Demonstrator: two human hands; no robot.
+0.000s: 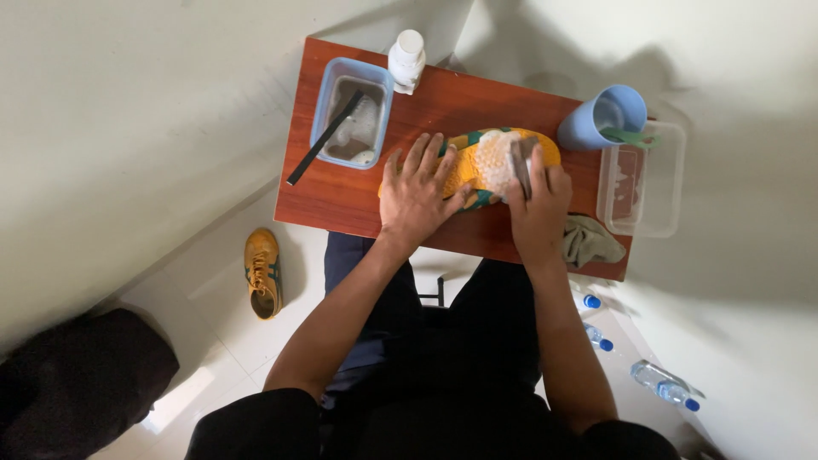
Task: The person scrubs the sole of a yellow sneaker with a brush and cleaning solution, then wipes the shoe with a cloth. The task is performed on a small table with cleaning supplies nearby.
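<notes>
A: Step? — the left hand [416, 192] lies spread, pinning the yellow shoe [486, 166] on the desk [341, 200].
B: Scrubbing — the right hand [537, 200] grips a brush [520, 162] on the sudsy upper. Next likely needs steady pressure.

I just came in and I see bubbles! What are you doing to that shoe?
A person sits at a small wooden table. The left hand presses down on a yellow shoe covered in white foam, while the right hand holds a brush against it. A tub of soapy water, a white bottle, a blue cup and a cloth sit around it. The matching shoe lies on the floor.
</notes>
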